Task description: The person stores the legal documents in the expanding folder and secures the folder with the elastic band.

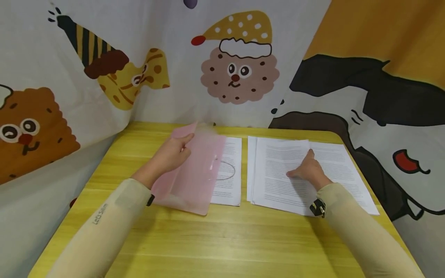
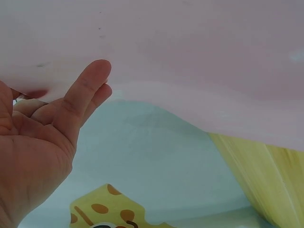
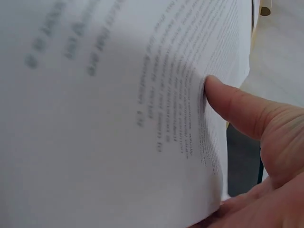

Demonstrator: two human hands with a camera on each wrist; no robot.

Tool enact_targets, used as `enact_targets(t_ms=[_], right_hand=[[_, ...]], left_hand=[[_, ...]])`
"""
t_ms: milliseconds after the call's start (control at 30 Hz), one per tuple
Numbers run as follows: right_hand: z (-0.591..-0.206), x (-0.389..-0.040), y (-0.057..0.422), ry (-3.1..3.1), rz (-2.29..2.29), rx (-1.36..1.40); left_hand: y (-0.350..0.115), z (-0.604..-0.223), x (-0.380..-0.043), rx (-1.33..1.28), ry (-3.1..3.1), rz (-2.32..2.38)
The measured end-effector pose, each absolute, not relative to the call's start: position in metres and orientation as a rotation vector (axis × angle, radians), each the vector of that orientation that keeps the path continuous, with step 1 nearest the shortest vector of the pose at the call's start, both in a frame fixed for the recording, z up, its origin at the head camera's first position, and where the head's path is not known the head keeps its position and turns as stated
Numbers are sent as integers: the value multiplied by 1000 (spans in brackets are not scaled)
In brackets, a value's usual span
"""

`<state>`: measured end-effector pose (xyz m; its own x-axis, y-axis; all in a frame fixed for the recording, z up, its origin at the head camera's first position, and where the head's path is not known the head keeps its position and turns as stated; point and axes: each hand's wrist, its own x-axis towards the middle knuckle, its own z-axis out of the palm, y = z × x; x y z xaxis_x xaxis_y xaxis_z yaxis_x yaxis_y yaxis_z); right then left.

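Observation:
My left hand (image 1: 168,154) holds the left side of a translucent pink plastic folder (image 1: 199,173), which is raised at an angle over the table. In the left wrist view, the fingers lie against the folder's edge, and one fingertip shows dimly through the plastic. A printed stack (image 1: 228,150) sticks out from under the folder's right side, with a thin loop (image 1: 233,172) lying across it. On the right, my right hand (image 1: 309,170) grips a printed sheet (image 1: 278,166) at its right edge. Its thumb (image 3: 232,104) presses the printed face, while the other fingers are mostly hidden behind the paper.
More printed sheets (image 1: 347,177) lie fanned out to the right of my right hand. The yellow wood-grain table (image 1: 215,243) has rounded far corners. Just behind it hangs a white curtain (image 1: 167,104) with cartoon prints. A narrow strip of table separates the two paper groups.

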<state>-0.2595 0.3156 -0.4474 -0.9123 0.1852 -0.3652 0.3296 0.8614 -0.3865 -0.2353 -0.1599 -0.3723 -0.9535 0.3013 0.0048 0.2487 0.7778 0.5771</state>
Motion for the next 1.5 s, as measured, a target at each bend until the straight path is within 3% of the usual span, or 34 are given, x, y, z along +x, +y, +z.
enact_targets(t_ms=[267,633,933,1200,1500], right_hand=[[-452,-245,334,2794,-916,312],[-452,-230,342,2407,-1442,250],[-460,-224,333,2529,-1297,99],[-436,-222,342,2674,-1014,-16],[-409,-220,357,2322,-1695,138]], left_hand=[[-157,-373,-236,451,2872,915],[-161,-373,-235,479,2889,924],[-161,-371,-235,494,2898,920],[-166,-365,-237,479,2923,896],[-172,-357,-236,478,2929,910]])
